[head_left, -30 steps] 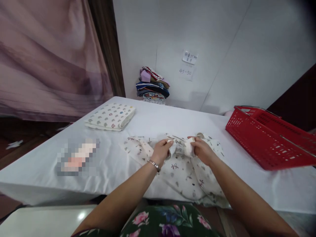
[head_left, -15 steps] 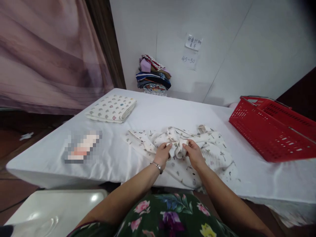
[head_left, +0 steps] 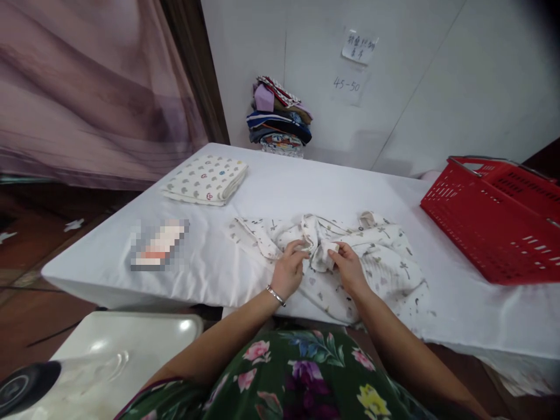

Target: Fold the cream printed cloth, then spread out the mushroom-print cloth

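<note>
A crumpled white cloth with small printed figures lies across the front of the white table. My right hand pinches a gathered edge of it between thumb and fingers. Just left of that edge, my left hand, with a bracelet on the wrist, is over the cloth with thumb and forefinger apart. Nothing shows between its fingertips. Part of the cloth hangs toward the table's front edge.
A folded patterned cloth lies at the table's back left, a pixelated item in front of it. A red basket stands at the right. Folded fabrics are stacked behind the table. A white stool is lower left.
My left hand has let go of the cloth edge and its fingers have parted. My right hand still pinches the cloth. The whole view has shifted slightly.
</note>
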A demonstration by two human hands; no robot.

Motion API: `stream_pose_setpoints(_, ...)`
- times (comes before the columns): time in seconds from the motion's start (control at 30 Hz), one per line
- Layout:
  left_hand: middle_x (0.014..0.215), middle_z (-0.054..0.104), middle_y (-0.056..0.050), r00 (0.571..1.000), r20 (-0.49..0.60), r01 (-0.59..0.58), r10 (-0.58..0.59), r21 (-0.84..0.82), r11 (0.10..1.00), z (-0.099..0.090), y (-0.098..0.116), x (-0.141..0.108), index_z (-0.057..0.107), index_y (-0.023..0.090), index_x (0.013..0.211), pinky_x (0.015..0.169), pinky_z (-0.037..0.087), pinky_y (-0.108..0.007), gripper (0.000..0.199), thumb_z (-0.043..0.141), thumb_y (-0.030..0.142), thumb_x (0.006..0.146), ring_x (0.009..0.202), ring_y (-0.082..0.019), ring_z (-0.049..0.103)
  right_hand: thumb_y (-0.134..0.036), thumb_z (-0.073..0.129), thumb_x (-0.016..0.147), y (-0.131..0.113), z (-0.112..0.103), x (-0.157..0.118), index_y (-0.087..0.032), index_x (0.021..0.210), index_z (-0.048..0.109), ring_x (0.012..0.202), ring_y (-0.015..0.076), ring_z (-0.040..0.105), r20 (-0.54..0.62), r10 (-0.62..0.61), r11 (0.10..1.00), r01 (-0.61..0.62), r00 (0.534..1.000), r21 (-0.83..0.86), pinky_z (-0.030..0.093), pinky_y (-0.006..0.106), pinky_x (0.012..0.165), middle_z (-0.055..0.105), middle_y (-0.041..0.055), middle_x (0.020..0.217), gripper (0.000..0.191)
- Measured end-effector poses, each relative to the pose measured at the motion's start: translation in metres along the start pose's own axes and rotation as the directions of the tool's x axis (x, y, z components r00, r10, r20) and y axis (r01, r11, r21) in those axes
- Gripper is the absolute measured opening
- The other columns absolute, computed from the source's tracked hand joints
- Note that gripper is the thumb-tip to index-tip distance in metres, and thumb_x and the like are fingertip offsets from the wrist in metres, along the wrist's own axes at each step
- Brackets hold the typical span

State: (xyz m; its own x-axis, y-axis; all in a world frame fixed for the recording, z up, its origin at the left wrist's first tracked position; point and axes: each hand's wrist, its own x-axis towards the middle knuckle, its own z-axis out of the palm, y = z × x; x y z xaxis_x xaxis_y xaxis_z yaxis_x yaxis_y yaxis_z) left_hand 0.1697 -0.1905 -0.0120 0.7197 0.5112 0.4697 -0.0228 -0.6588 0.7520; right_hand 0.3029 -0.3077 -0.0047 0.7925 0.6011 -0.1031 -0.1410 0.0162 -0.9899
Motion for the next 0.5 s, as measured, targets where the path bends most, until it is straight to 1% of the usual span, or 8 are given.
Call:
stream_pose_setpoints(0.07, 0.125, 0.049, -0.004, 0.996, 0.084, -0.041, 0.034, 0.082, 0.996, 0.001, 0.001, -0.002, 0.062, 0.020, 0.086, 0.081, 0.048, -0.026, 0.032, 0.040, -0.001, 0.074, 0.094, -0.012, 0.059, -0.037, 0.068, 0.068, 0.003, -0.001, 0.000, -0.020, 0.092, 0.057, 0.054, 0.0101, 0.047, 0.007, -0.010, 1.000, 0.010, 1.000, -0.006, 0.033, 0.021, 0.046, 0.059, -0.0036, 0.070, 0.032)
stream_pose_setpoints(0.13, 0.126, 0.050, -0.005, 0.992, 0.130, -0.020, -0.001, 0.161, 0.987, 0.003, 0.003, -0.002, 0.062, 0.019, 0.087, 0.084, 0.048, -0.028, 0.028, 0.043, 0.003, 0.076, 0.098, -0.015, 0.058, -0.037, 0.069, 0.067, 0.004, -0.001, -0.001, -0.020, 0.092, 0.056, 0.053, 0.0099, 0.046, 0.008, -0.011, 1.000, 0.011, 1.000, 0.003, 0.033, 0.021, 0.045, 0.058, -0.0040, 0.070, 0.032)
stream_pose_setpoints(0.2, 0.127, 0.050, -0.007, 0.986, 0.148, 0.036, -0.071, 0.228, 0.973, 0.006, 0.005, -0.001, 0.063, 0.018, 0.092, 0.085, 0.049, -0.030, 0.017, 0.051, 0.014, 0.079, 0.097, -0.017, 0.059, -0.037, 0.069, 0.067, 0.003, 0.000, -0.002, -0.021, 0.092, 0.056, 0.053, 0.0099, 0.046, 0.006, -0.004, 1.000, 0.004, 1.000, 0.007, 0.034, 0.021, 0.045, 0.058, -0.0041, 0.070, 0.032)
stream_pose_setpoints(0.23, 0.127, 0.050, -0.007, 0.983, 0.155, 0.060, -0.103, 0.257, 0.965, 0.008, 0.006, 0.000, 0.063, 0.018, 0.093, 0.085, 0.049, -0.032, 0.016, 0.056, 0.021, 0.079, 0.095, -0.017, 0.059, -0.037, 0.068, 0.067, 0.002, 0.000, -0.003, -0.021, 0.092, 0.056, 0.054, 0.0099, 0.047, 0.007, 0.000, 1.000, 0.000, 1.000, 0.007, 0.034, 0.021, 0.045, 0.058, -0.0042, 0.069, 0.032)
stream_pose_setpoints(0.3, 0.127, 0.050, -0.007, 0.975, 0.170, 0.087, -0.144, 0.304, 0.949, 0.010, 0.008, 0.002, 0.063, 0.018, 0.095, 0.084, 0.050, -0.032, 0.023, 0.063, 0.030, 0.075, 0.096, -0.019, 0.059, -0.037, 0.068, 0.067, -0.001, 0.001, -0.004, -0.021, 0.091, 0.056, 0.053, 0.0100, 0.046, 0.004, 0.007, 1.000, -0.007, 1.000, 0.004, 0.034, 0.021, 0.045, 0.058, -0.0042, 0.069, 0.032)
stream_pose_setpoints(0.33, 0.127, 0.050, -0.006, 0.972, 0.178, 0.090, -0.153, 0.320, 0.943, 0.011, 0.009, 0.004, 0.064, 0.018, 0.094, 0.083, 0.050, -0.032, 0.023, 0.064, 0.031, 0.075, 0.096, -0.019, 0.059, -0.037, 0.068, 0.066, -0.003, 0.002, -0.005, -0.020, 0.090, 0.056, 0.053, 0.0101, 0.046, 0.000, 0.008, 1.000, -0.008, 1.000, 0.003, 0.034, 0.021, 0.045, 0.058, -0.0042, 0.068, 0.032)
stream_pose_setpoints(0.43, 0.122, 0.055, -0.003, 0.967, 0.187, 0.105, -0.174, 0.328, 0.939, 0.014, 0.011, 0.007, 0.065, 0.020, 0.083, 0.080, 0.049, -0.028, 0.009, 0.059, 0.023, 0.078, 0.094, -0.017, 0.059, -0.036, 0.069, 0.063, -0.005, 0.004, -0.006, -0.020, 0.088, 0.055, 0.054, 0.0108, 0.047, -0.010, -0.002, 1.000, 0.001, 1.000, -0.004, 0.036, 0.022, 0.046, 0.058, -0.0039, 0.067, 0.033)
stream_pose_setpoints(0.5, 0.117, 0.057, -0.002, 0.966, 0.180, 0.126, -0.183, 0.287, 0.950, 0.015, 0.010, 0.010, 0.065, 0.020, 0.077, 0.079, 0.048, -0.027, 0.009, 0.056, 0.019, 0.079, 0.093, -0.016, 0.059, -0.036, 0.069, 0.063, -0.005, 0.005, -0.006, -0.020, 0.088, 0.055, 0.054, 0.0110, 0.047, -0.001, -0.021, 0.999, 0.021, 1.000, -0.024, 0.037, 0.023, 0.048, 0.057, -0.0037, 0.067, 0.033)
